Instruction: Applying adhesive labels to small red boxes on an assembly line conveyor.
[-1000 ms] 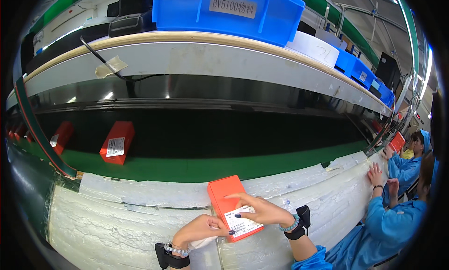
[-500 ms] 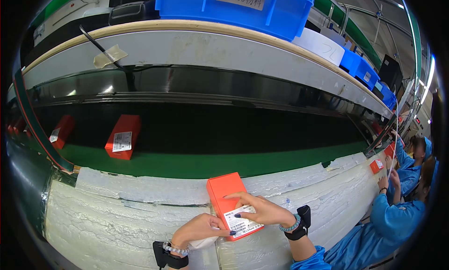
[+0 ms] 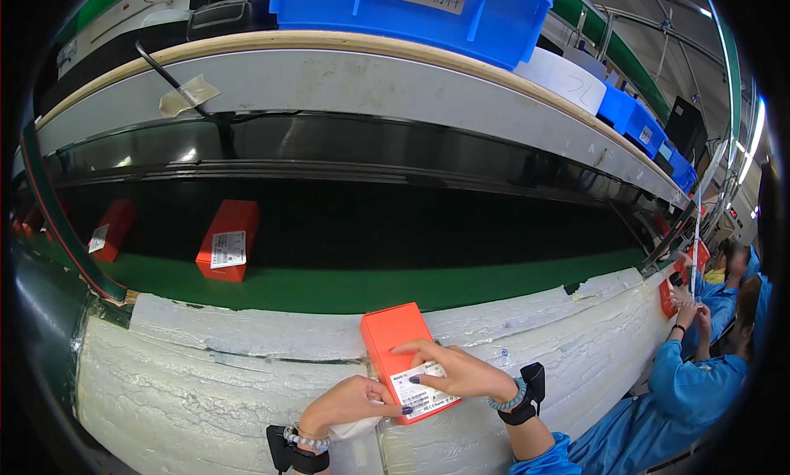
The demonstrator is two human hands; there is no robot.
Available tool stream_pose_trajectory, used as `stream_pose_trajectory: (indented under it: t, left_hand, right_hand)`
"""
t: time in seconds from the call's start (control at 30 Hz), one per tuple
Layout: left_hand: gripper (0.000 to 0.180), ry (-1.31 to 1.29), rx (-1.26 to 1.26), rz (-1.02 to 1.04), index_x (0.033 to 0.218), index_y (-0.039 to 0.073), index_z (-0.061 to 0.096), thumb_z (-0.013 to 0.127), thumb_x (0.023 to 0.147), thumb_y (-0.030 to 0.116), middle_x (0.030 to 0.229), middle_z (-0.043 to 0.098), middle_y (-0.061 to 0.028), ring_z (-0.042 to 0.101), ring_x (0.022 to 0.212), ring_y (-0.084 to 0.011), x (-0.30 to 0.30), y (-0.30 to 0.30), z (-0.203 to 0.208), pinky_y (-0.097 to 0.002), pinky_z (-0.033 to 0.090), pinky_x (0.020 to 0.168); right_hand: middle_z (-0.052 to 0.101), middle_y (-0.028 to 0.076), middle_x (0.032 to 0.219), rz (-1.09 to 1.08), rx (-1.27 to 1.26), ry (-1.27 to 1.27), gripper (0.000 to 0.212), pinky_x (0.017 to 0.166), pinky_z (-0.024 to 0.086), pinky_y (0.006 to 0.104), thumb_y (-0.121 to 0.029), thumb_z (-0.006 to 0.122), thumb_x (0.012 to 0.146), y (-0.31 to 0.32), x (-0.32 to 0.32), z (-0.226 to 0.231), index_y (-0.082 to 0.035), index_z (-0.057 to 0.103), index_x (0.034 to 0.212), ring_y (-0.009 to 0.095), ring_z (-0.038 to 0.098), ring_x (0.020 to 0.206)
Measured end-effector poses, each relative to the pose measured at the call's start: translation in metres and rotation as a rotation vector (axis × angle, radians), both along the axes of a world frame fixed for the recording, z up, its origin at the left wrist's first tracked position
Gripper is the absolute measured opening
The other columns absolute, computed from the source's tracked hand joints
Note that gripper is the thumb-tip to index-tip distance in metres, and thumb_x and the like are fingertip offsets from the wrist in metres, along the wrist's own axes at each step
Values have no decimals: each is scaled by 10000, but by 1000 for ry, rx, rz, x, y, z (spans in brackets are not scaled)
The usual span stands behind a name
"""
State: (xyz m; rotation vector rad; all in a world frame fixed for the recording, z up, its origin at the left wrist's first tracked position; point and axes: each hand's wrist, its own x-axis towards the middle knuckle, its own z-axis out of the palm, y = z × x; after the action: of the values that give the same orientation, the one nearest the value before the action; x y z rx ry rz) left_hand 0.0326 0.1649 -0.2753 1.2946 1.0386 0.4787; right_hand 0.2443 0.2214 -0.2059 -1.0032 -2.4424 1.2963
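Note:
An orange box (image 3: 395, 343) with a white label (image 3: 424, 390) on its near end lies on the white padded bench (image 3: 206, 376) in front of me. My right hand (image 3: 457, 372) rests flat on the label, fingers spread over it. My left hand (image 3: 350, 401) holds the box's near left corner and has a white cloth or paper tucked under its palm. Both wrists wear black straps.
A green conveyor belt (image 3: 346, 287) runs behind the bench, carrying an orange box (image 3: 228, 239) and another (image 3: 111, 228) further left. Blue bins (image 3: 411, 10) sit on the shelf above. At right, people in blue coats (image 3: 699, 376) handle orange boxes.
The orange boxes on the belt have travelled rightward. My hands and the box under them have stayed in place.

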Motion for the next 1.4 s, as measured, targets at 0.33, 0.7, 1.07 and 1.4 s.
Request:
stream_pose_trajectory:
  t: [0.33, 0.7, 1.07, 1.4]
  left_hand:
    - [145, -190, 53, 145, 796, 29, 693, 698, 805, 173, 753, 654, -8, 566, 708, -69, -9, 0, -1, -210, 445, 675]
    - [409, -399, 314, 856, 772, 21, 617, 448, 984, 327, 532, 315, 97, 254, 490, -14, -17, 6, 2, -229, 158, 449]
    - [562, -395, 397, 1152, 665, 22, 527, 285, 1000, 403, 513, 244, 83, 202, 480, -44, -15, 11, 1, -261, 134, 472]
    - [507, -601, 349, 1321, 735, 52, 504, 264, 1001, 412, 480, 287, 49, 269, 433, -65, -15, 9, 8, -255, 197, 436]
  right_hand:
    - [537, 143, 1142, -73, 707, -427, 468, 935, 391, 437, -110, 583, 783, -54, -28, -22, -63, 494, 1239, 303, 503, 1108]
    - [517, 13, 1205, -38, 860, -296, 221, 1051, 187, 619, -261, 578, 799, -13, 10, -44, -145, 592, 987, 332, 360, 1277]
    - [557, 106, 1086, -458, 1027, -709, 306, 984, 264, 608, -84, 618, 727, 51, 101, -48, -122, 655, 1028, 316, 452, 1168]
    - [485, 132, 1215, -309, 817, 34, 603, 815, 430, 528, -417, 609, 814, 80, -215, -76, -49, 451, 1264, 363, 503, 1039]
